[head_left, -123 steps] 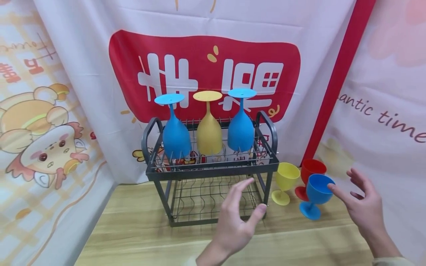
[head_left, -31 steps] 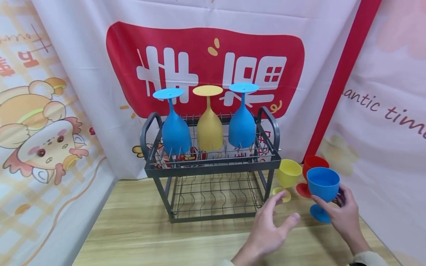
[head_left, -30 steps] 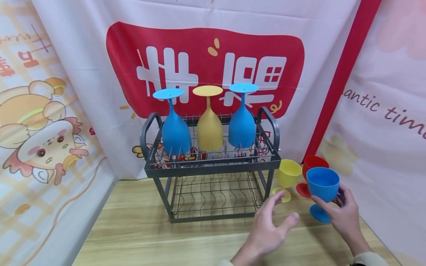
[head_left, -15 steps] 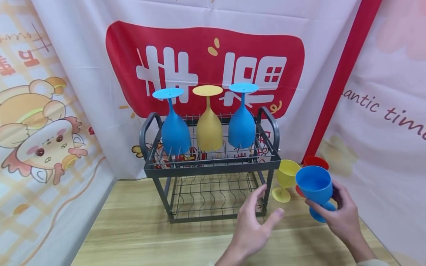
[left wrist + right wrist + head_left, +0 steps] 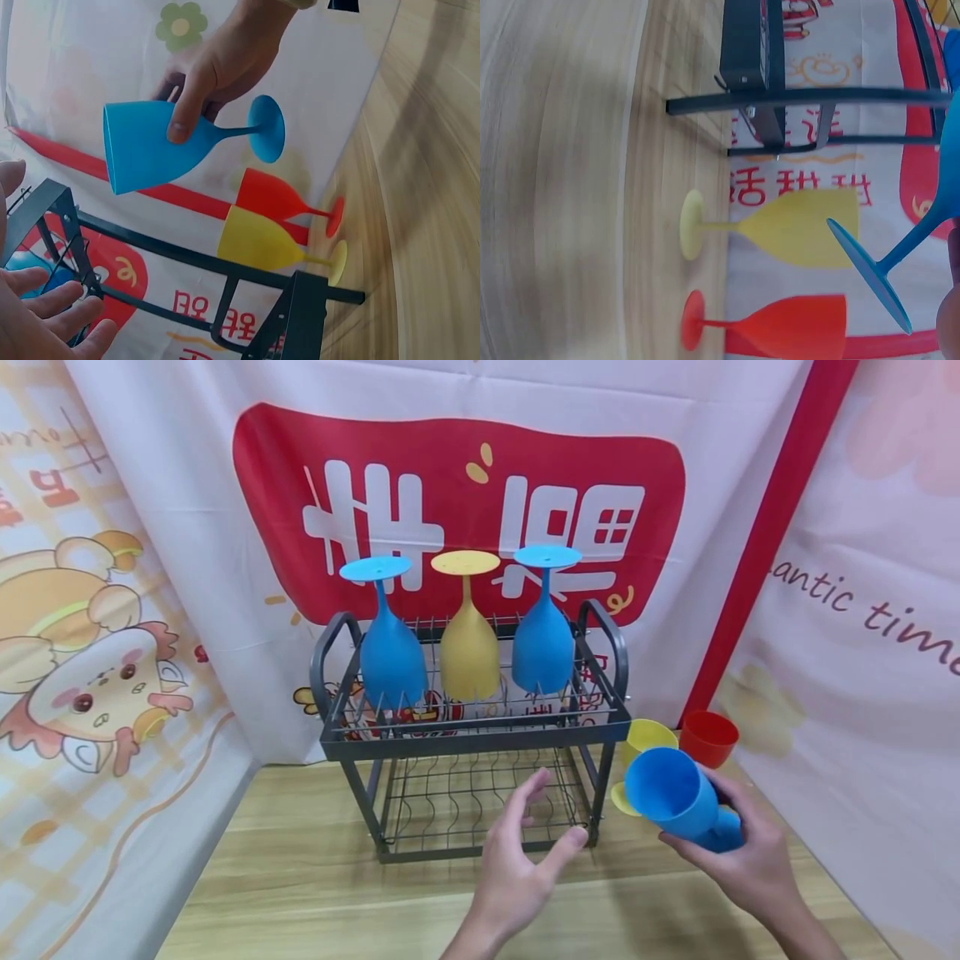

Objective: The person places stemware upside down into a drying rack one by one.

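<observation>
My right hand (image 5: 750,860) grips a blue goblet (image 5: 675,793) by its bowl, thumb on the near side. The goblet is lifted off the table and tilted, its mouth facing up and to the left; the right wrist view shows its stem and foot (image 5: 870,274) in the air. My left hand (image 5: 517,860) holds nothing, thumb and fingers spread, in front of the black two-tier rack (image 5: 480,742). Behind the held goblet, a yellow goblet (image 5: 259,241) and a red goblet (image 5: 271,196) stand upright on the table.
Upside down on the rack's top tier sit a blue goblet (image 5: 393,660), a yellow goblet (image 5: 469,656) and another blue goblet (image 5: 543,652). The lower tier (image 5: 450,810) is a wavy wire shelf. Printed cloth (image 5: 187,527) hangs around the wooden table (image 5: 300,902).
My right hand has closed around the blue goblet, raised it from the table, tipped it and carried it leftward. My left hand went right, then back left in front of the rack.
</observation>
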